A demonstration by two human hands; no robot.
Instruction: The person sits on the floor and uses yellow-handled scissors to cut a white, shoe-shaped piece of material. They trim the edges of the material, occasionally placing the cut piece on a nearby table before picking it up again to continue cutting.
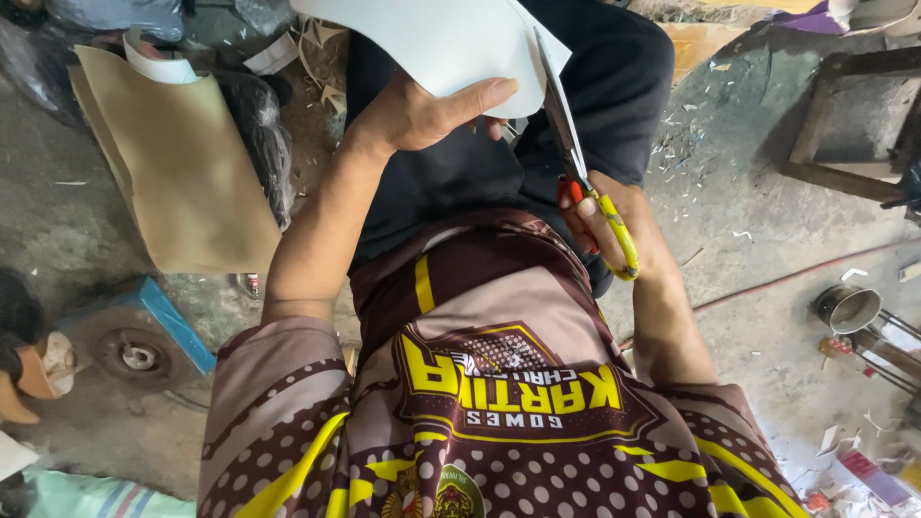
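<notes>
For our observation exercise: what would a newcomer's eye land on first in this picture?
Top centre, the left hand holds a white sheet while the right hand works yellow-and-red scissors along its edge. To the left, a tan sheet lies on the dusty floor, which is littered with white offcuts.

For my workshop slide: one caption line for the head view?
Left hand steadies a white sheet while right hand works yellow-handled scissors along its edge.

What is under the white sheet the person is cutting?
Under the curved white sheet sit the left hand, thumb along its lower edge, and dark trousers. The yellow-and-red-handled scissors in the right hand cut its right edge. The left fingers are covered.
</notes>
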